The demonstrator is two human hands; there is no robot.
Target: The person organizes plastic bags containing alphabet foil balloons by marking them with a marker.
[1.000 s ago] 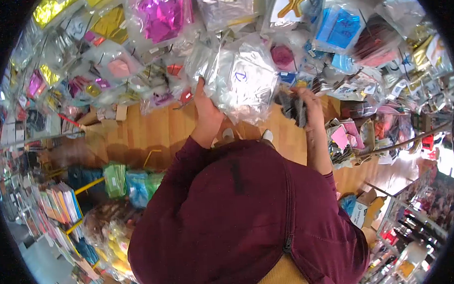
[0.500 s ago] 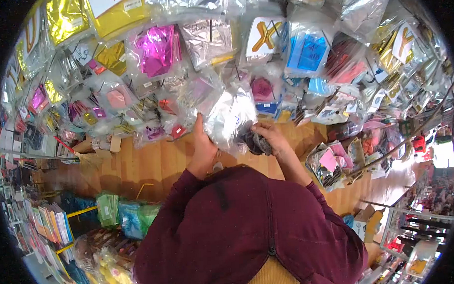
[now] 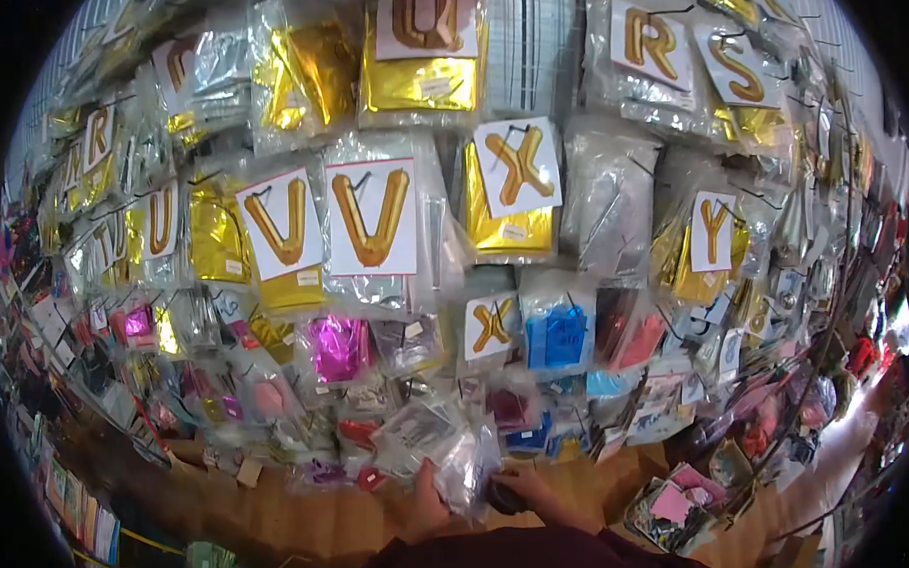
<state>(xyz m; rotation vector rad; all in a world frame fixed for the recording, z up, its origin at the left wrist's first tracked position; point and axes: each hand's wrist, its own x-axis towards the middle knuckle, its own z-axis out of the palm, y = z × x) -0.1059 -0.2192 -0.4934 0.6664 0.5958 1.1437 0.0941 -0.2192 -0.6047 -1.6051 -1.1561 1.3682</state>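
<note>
Low in the view, my left hand (image 3: pixel 429 500) has its thumb up against a clear, shiny plastic packet (image 3: pixel 465 474) and grips its left side. My right hand (image 3: pixel 530 492) is closed on a dark grey crumpled bundle (image 3: pixel 505 495) at the packet's right edge. What the bundle is made of I cannot tell. Just above the hands hang small bags, among them a maroon one (image 3: pixel 514 407) and a blue one (image 3: pixel 528 434).
Rows of hooked packets cover the wall ahead, including gold foil with an X card (image 3: pixel 515 167), two V cards (image 3: pixel 374 217) and a blue packet (image 3: pixel 556 336). A basket of packets (image 3: pixel 673 507) stands on the wooden floor (image 3: pixel 312 514) at right.
The view has tilted up, showing more of the wall and putting my hands lower in the picture. Both hands still hold the packet and the dark bundle.
</note>
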